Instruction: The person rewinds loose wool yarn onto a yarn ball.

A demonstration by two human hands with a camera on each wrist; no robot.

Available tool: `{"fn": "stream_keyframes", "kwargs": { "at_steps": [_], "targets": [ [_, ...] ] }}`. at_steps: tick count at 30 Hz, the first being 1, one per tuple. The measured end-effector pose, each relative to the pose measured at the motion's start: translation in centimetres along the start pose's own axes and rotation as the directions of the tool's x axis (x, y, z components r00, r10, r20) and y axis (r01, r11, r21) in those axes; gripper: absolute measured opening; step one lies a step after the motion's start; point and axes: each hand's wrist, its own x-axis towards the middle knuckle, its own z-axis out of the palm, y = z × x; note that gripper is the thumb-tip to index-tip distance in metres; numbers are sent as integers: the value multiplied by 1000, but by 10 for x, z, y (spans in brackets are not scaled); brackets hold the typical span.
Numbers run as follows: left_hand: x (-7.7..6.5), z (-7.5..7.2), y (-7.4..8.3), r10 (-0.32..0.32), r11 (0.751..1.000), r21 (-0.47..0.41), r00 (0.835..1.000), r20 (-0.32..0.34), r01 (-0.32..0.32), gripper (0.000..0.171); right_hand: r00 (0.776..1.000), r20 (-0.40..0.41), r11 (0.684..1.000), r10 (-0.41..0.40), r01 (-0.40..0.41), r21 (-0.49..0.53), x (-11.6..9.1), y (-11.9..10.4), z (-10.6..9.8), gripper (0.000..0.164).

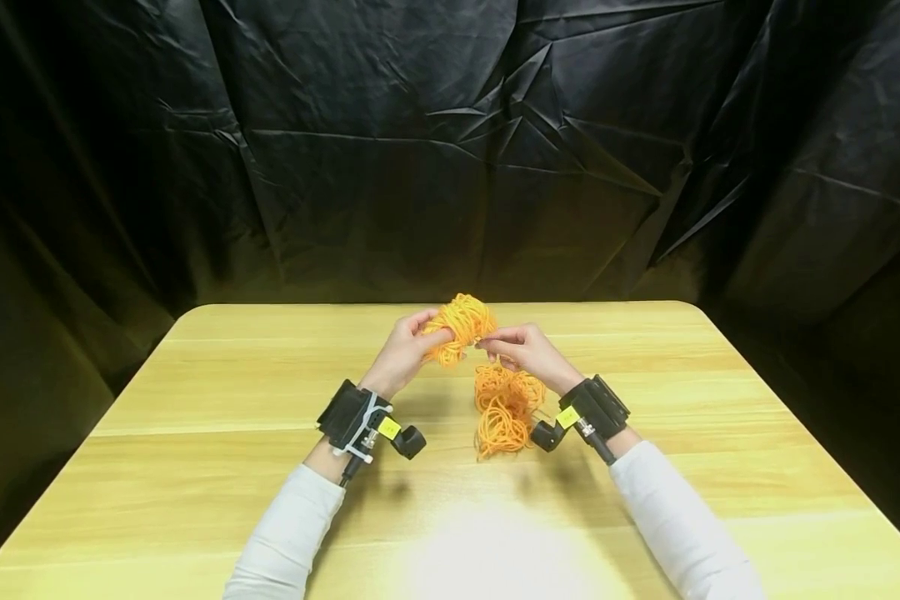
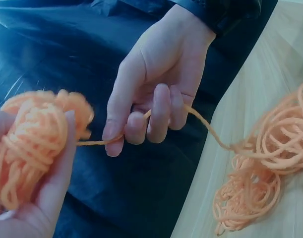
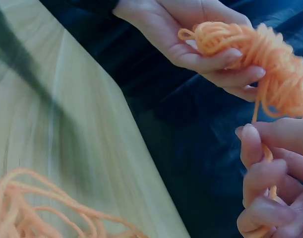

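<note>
A wound bundle of orange yarn is gripped in my left hand, held up above the table, its fingers and thumb curled round one end. Beside it on the right, my right hand pinches a single yarn strand between thumb and forefinger. That strand runs from the bundle through the right hand's curled fingers, as the left wrist view shows, and on down to a loose heap of orange yarn. The heap lies on the table below the right hand in tangled loops.
Both hands work over the light wooden table, near its far edge. Behind it hangs a creased black sheet. Each wrist carries a black strap with a small camera, the right one close beside the yarn heap.
</note>
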Motion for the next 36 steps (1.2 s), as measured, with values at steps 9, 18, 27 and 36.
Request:
{"fn": "stream_keyframes", "kwargs": {
  "at_steps": [9,18,27,36],
  "targets": [
    [1,0,0,21,999,39,999,-30,-20,45,999,6,994,51,-50,-99,0,-10,-13,24],
    [0,3,-2,16,977,212,999,-36,-8,29,996,-71,999,46,-47,-16,7,-31,-14,21],
    [3,8,-3,34,928,371,988,-148,24,30,989,-144,975,-27,-6,-222,3,-52,-5,23],
    [3,11,-6,-12,956,292,996,-91,38,44,959,-152,854,-238,132,-503,0,-48,16,18]
  ]
}}
